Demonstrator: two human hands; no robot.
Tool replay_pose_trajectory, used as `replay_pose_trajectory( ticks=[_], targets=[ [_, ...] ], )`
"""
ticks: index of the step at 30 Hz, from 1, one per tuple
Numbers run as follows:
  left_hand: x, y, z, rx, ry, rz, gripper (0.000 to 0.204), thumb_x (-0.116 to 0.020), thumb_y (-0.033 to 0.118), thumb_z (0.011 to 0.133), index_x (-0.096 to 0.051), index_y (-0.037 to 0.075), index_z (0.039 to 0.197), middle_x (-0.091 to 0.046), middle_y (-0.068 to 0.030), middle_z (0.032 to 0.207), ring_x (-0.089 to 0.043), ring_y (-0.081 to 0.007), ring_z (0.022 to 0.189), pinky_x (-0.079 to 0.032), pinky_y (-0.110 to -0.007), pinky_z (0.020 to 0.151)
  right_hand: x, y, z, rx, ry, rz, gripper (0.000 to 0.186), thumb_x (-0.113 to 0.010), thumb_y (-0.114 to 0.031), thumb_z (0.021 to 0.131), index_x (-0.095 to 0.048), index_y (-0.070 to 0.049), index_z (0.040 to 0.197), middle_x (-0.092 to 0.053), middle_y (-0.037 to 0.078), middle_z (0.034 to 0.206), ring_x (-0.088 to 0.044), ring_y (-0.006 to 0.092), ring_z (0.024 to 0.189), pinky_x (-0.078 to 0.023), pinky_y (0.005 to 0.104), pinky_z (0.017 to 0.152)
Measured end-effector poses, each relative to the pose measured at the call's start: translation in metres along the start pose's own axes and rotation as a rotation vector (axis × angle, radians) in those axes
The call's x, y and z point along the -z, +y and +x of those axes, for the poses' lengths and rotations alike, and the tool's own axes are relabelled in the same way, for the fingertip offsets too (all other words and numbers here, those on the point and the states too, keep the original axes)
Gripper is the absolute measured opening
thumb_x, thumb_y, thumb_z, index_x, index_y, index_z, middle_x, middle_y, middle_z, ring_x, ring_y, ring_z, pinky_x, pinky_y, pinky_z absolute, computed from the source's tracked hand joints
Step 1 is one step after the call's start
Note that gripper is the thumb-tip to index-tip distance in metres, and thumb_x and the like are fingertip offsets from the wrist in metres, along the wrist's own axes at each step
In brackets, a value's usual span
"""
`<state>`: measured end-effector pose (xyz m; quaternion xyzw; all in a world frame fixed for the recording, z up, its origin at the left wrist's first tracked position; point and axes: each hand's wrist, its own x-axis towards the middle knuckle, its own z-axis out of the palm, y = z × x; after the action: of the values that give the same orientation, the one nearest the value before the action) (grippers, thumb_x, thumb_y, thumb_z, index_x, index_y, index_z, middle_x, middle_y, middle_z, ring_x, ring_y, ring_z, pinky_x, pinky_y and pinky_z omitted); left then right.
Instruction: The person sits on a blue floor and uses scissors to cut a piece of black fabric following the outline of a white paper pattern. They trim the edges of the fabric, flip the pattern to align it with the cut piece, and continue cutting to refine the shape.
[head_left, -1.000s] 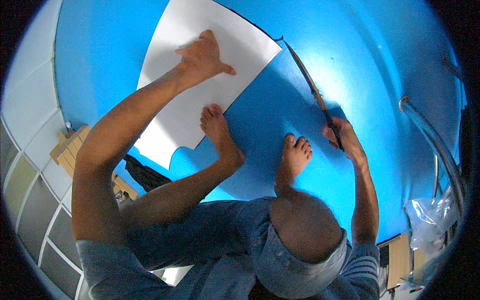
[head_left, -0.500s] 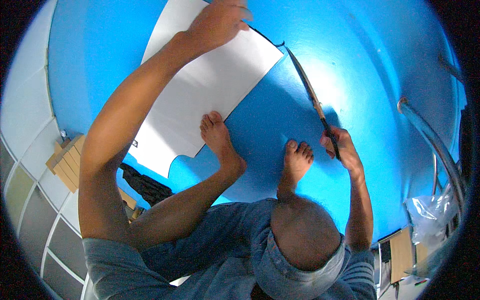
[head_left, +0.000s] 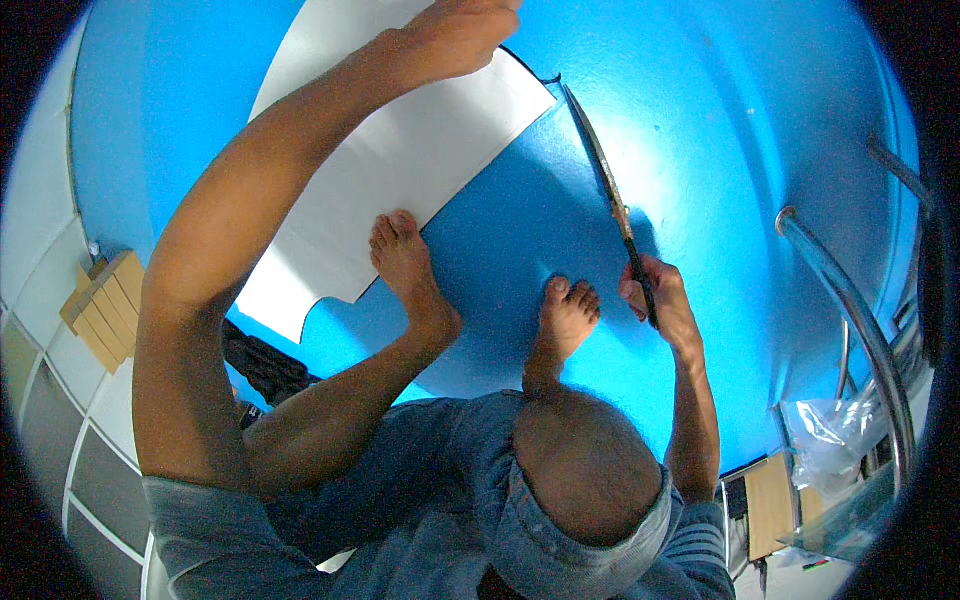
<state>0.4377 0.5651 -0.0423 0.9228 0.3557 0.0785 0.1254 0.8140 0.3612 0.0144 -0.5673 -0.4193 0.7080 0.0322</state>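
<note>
My right hand point(head_left: 656, 300) is closed on long dark-handled scissors point(head_left: 610, 175), whose blades point up beside the sheet's right corner. A large white sheet point(head_left: 360, 170) with curved cut-out edges lies on the blue surface, a dark strip showing along its far right edge. My left hand point(head_left: 465, 35) is over the sheet's far part, near that edge, its fingers curled; what they hold, if anything, is hidden. My bare left foot point(head_left: 405, 265) rests on the sheet's near edge, my right foot point(head_left: 565, 315) on the blue surface.
At the left are tan wooden blocks point(head_left: 110, 305), dark crumpled cloth point(head_left: 270, 370) and pale tiles point(head_left: 95, 470). On the right are curved metal tubes point(head_left: 850, 320), a clear plastic bag point(head_left: 825, 435) and a wooden board point(head_left: 768, 505).
My left hand has lifted from lying spread on the middle of the sheet to its far part, fingers now curled. The scissors and right hand have shifted only slightly.
</note>
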Motion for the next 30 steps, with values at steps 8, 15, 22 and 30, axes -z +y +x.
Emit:
replay_pose_trajectory(
  ticks=[8, 15, 22, 30],
  targets=[
    [0.025, 0.013, 0.010, 0.113, -0.332, 0.021, 0.010, -0.059, 0.004, 0.078, -0.061, 0.005, 0.088, -0.062, -0.0138, 0.093, -0.056, -0.0318, 0.095, -0.038, -0.052, 0.087, 0.025, 0.009, -0.002, -0.085, -0.070, -0.032, 0.030, -0.075, -0.029, 0.080, -0.059, -0.004, 0.085, -0.053, -0.002, 0.062, -0.047, 0.0070, 0.048, -0.036, 0.0227, 0.041],
    [0.017, -0.004, 0.009, 0.198, -0.323, -0.261, 0.006, -0.059, 0.002, 0.075, -0.063, 0.007, 0.076, -0.063, -0.0120, 0.082, -0.058, -0.0310, 0.090, -0.039, -0.050, 0.087, 0.038, 0.002, -0.001, -0.045, -0.104, -0.025, 0.037, -0.077, -0.035, 0.078, -0.058, -0.004, 0.086, -0.053, -0.002, 0.064, -0.048, 0.0071, 0.049, -0.037, 0.0227, 0.042],
    [0.019, -0.004, 0.006, 0.252, -0.304, -0.289, 0.004, -0.065, 0.004, 0.072, -0.064, 0.007, 0.076, -0.064, -0.0114, 0.078, -0.061, -0.0316, 0.081, -0.042, -0.046, 0.082, 0.036, -0.006, 0.001, -0.078, -0.089, -0.094, 0.032, -0.076, -0.029, 0.079, -0.060, -0.003, 0.087, -0.056, 0.000, 0.068, -0.051, 0.0089, 0.056, -0.040, 0.0259, 0.050],
    [0.025, 0.022, 0.019, 0.377, -0.316, -0.406, 0.017, -0.075, 0.013, 0.071, -0.066, 0.006, 0.083, -0.067, -0.0145, 0.083, -0.063, -0.0326, 0.086, -0.045, -0.046, 0.078, 0.036, -0.010, 0.002, -0.116, -0.109, -0.135, 0.018, -0.072, -0.016, 0.081, -0.063, -0.001, 0.084, -0.065, 0.005, 0.075, -0.059, 0.0137, 0.069, -0.048, 0.0313, 0.064]
  ],
)
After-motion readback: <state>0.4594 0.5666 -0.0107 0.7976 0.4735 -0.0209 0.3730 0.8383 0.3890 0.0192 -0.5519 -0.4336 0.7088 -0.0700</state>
